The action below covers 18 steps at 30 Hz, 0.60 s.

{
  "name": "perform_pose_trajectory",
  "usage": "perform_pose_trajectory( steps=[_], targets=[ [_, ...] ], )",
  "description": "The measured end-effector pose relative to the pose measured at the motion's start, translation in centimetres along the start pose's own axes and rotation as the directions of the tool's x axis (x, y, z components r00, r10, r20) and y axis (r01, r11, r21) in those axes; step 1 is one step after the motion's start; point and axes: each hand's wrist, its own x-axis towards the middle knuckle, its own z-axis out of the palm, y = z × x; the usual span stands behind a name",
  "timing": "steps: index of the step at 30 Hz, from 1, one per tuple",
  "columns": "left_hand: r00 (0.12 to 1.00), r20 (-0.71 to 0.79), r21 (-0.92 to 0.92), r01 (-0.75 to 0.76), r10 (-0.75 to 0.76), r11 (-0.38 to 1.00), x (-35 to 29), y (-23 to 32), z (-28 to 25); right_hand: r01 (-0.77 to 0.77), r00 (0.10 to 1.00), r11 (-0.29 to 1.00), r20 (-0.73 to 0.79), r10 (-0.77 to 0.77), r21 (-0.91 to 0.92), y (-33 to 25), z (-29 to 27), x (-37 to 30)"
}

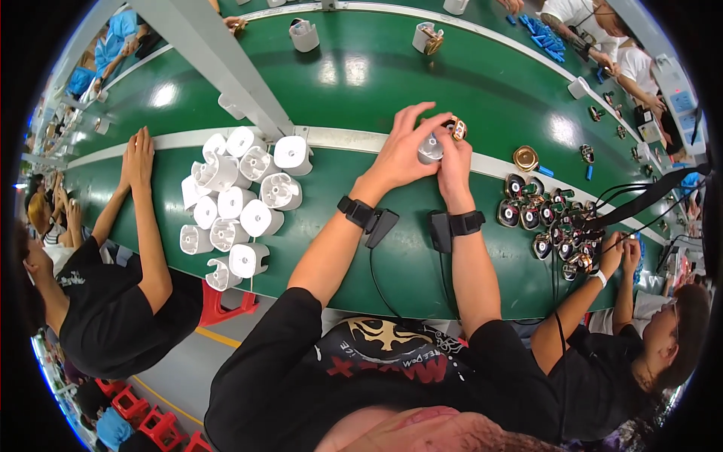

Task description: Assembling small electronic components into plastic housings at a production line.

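Over the white rail of the green bench, both of my hands meet around a small assembly. My left hand (403, 151) is closed on a white plastic housing (430, 149), its fingers arching over the top. Against the housing's right side, my right hand (454, 162) is closed with a gold-rimmed round part (458, 129) at its fingertips. Fingers partly cover where the two pieces meet, so I cannot tell whether they are joined. Each wrist wears a black strap with a small black box. Left of my arms stands a group of white housings (233, 202), several lying tilted.
Dark round parts with wires (553, 218) cluster at the right, near a gold disc (526, 157). A metal post (218, 60) rises left of my hands. Housings sit on the far green belt (361, 75). Co-workers' arms rest at both sides; black cables hang at right.
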Motion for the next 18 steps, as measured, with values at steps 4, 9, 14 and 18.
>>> perform_pose_trajectory(
  steps=[4,9,14,18],
  targets=[
    [0.984,0.128,-0.108,-0.108,0.121,0.988,-1.1,-0.2,3.2,0.028,0.996,0.997,-0.084,-0.034,-0.071,-0.6,-4.0,-0.6],
    [0.97,0.149,-0.152,-0.171,0.194,0.973,-2.2,3.0,6.1,-0.005,0.988,1.0,-0.154,0.001,-0.027,-3.1,-9.0,-3.8],
    [0.971,0.179,-0.277,-0.107,0.161,0.955,-2.5,3.7,7.6,0.001,0.969,0.999,-0.249,-0.014,-0.053,-3.4,-10.0,-4.8],
    [0.968,0.212,-0.304,-0.063,0.132,0.951,-2.6,2.9,6.9,-0.001,0.974,0.998,-0.226,-0.012,-0.057,-2.7,-9.5,-4.8]
  ],
)
